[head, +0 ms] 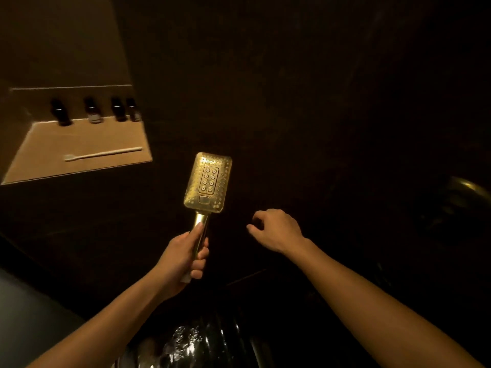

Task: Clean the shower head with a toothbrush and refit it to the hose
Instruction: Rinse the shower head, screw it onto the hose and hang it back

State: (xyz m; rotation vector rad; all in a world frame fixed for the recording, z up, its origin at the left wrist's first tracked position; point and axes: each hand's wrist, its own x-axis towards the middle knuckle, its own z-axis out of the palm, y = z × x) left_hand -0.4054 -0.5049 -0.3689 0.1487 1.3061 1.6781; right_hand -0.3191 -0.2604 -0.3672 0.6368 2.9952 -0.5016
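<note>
A dim shower stall with dark walls is seen from above, with two bare forearms reaching in from the bottom edge. A gold, rectangular metal shower head (208,181) is held upright just below the middle of the view, its dimpled spray face turned toward the camera. Its slim gold handle (202,221) points down toward 6 o'clock and is gripped by the left hand (183,257): the fingers are wrapped tightly round it and the thumb is laid up along its front. No hose is seen on the end of the handle below the fist.

At 3 o'clock from that fist, well apart from it, the right hand (276,229) is raised with its back to the camera. Its fingers are curled inward, and nothing is seen between them.

At 10 o'clock from the shower head, a tan recessed wall niche (53,166) is set into the dark wall. A white plastic toothbrush (103,154) is laid flat on its ledge, bristles toward 9 o'clock. Four small dark bottles (60,112) are lined up along the back of the niche, at 12 o'clock from the toothbrush
</note>
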